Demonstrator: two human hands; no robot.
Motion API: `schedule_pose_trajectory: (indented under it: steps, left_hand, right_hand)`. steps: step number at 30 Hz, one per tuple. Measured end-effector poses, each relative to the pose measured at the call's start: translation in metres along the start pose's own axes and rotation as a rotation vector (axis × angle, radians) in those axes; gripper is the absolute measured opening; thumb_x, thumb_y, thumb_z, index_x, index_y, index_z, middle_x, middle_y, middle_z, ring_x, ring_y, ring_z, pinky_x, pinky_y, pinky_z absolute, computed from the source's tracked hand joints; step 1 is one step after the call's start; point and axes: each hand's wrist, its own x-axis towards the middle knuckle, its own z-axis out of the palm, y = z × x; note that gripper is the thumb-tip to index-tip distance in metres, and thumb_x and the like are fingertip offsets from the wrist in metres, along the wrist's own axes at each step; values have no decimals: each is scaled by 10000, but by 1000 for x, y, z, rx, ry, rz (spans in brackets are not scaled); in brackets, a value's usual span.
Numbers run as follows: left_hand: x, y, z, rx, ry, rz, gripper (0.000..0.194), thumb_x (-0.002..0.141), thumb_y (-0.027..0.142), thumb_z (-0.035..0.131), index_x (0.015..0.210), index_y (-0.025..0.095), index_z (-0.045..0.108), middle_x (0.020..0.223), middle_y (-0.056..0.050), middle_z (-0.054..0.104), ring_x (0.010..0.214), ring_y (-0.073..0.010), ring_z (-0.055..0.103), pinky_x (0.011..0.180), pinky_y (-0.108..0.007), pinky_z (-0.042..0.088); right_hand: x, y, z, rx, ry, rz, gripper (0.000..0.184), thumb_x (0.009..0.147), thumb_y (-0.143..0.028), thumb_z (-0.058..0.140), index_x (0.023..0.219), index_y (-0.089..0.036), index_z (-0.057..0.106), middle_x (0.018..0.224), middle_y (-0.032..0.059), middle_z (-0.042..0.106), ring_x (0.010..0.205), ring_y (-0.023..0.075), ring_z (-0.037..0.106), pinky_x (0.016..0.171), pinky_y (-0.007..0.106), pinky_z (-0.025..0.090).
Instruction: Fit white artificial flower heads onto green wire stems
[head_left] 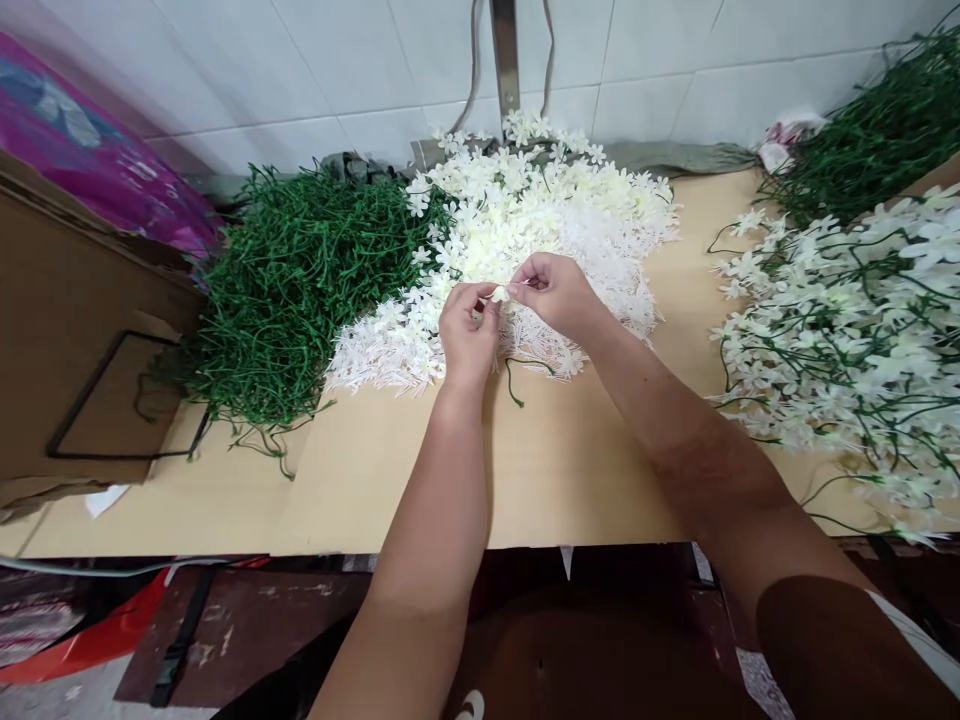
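Both hands meet over a heap of white artificial flowers [517,215] and short white stamen-like pieces [600,275]. My left hand [471,325] is closed in a pinch on a small white artificial flower [500,293]. From the other side, my right hand [555,290] is pinched at that same flower; whether it also grips a finer piece is too small to tell. Just below the hands, a single green plastic stem [514,383] lies on the cardboard. A large tangle of green stems [307,270] rests left of the flower heap.
Flowers on green stems [847,350] are piled at the right, with more green stems [877,140] behind them. At the left stand a cardboard box [82,300] and a purple bag [112,150]. A tiled wall [360,70] bounds the cardboard-covered table [360,480].
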Motion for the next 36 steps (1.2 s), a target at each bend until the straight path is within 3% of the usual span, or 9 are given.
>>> schedule_pose_trajectory:
  steps: [4, 9, 25, 36]
  left_hand:
    - [1, 0, 3, -203, 6, -221, 160, 795, 273, 684, 690, 185, 600, 656, 17, 560, 611, -99, 497, 620, -236, 410]
    - [0, 9, 2, -327, -4, -289, 256, 764, 324, 726, 642, 177, 556, 618, 28, 564, 575, -78, 484, 579, -213, 382]
    - [-5, 9, 8, -225, -132, -223, 338, 774, 501, 665, 680, 203, 535, 634, 22, 513, 596, -99, 466, 549, -234, 364]
    - [-7, 9, 6, -137, -182, -159, 292, 794, 432, 661, 669, 196, 544, 601, 35, 438, 548, -91, 372, 524, -247, 306]
  right_hand:
    - [-1, 1, -6, 25, 53, -62, 121, 769, -106, 607, 687, -162, 537, 684, -4, 559, 673, 109, 513, 709, 308, 442]
    - [2, 8, -1, 29, 18, -148, 107, 755, -127, 615, 704, -172, 531, 774, 7, 602, 782, 140, 583, 804, 345, 481]
    - [0, 19, 5, -99, 33, -30, 156, 824, -137, 541, 722, -210, 449, 687, -7, 551, 689, 134, 546, 702, 291, 469]
    - [-6, 10, 3, -249, 48, -46, 147, 803, -124, 523, 722, -207, 433, 701, -4, 526, 673, 137, 489, 650, 285, 385]
